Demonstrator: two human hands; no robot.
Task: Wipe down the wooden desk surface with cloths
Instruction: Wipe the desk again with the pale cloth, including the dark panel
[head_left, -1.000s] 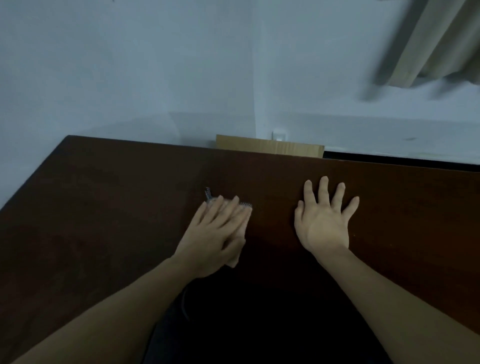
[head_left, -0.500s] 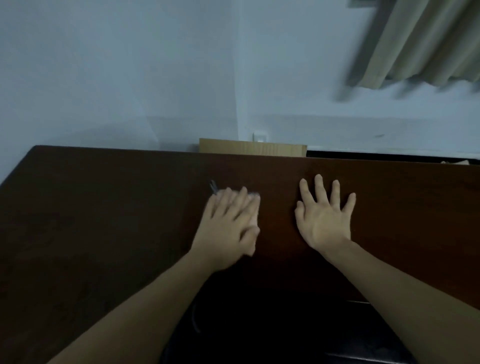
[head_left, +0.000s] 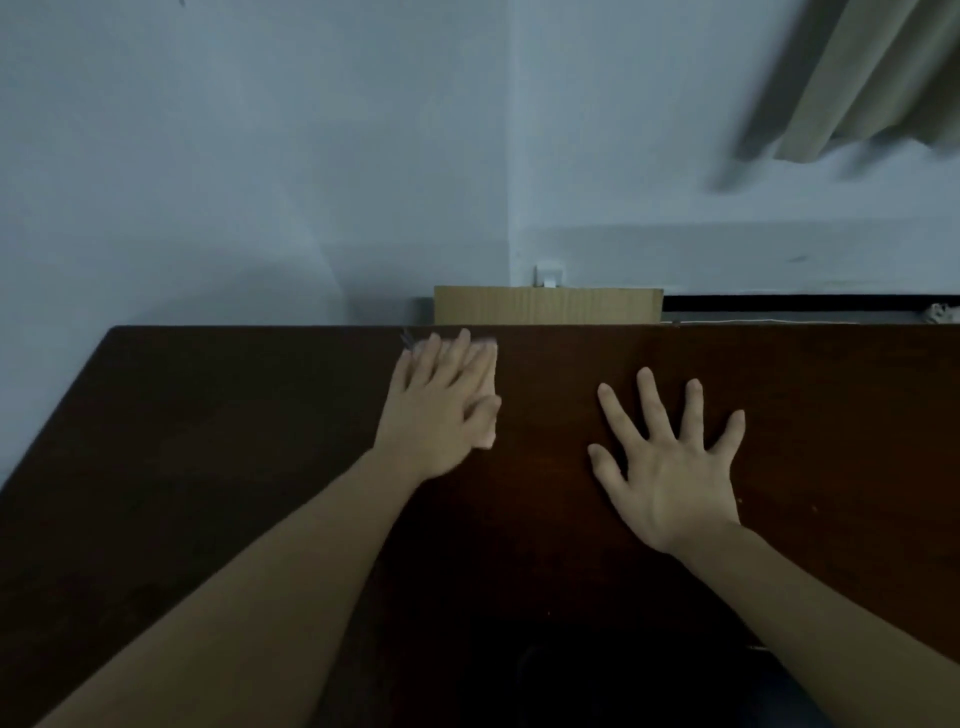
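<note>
A dark brown wooden desk (head_left: 208, 467) fills the lower part of the view. My left hand (head_left: 441, 405) lies flat with straight fingers on a small pale cloth (head_left: 488, 364), pressing it to the desk close to the far edge. Only a strip of the cloth shows along the hand's right side and past the fingertips. My right hand (head_left: 670, 467) rests flat on the bare wood to the right, fingers spread, with nothing under it.
A tan cardboard panel (head_left: 545, 305) stands behind the desk's far edge, under a small white wall fitting (head_left: 549, 274). Pale walls meet in a corner behind. A beige curtain (head_left: 883, 78) hangs at the upper right. The desk's left edge runs diagonally at the left.
My left hand has slid the cloth away from me, from mid-desk to near the far edge. My right hand stays flat on the wood. The camera has tilted and shifted.
</note>
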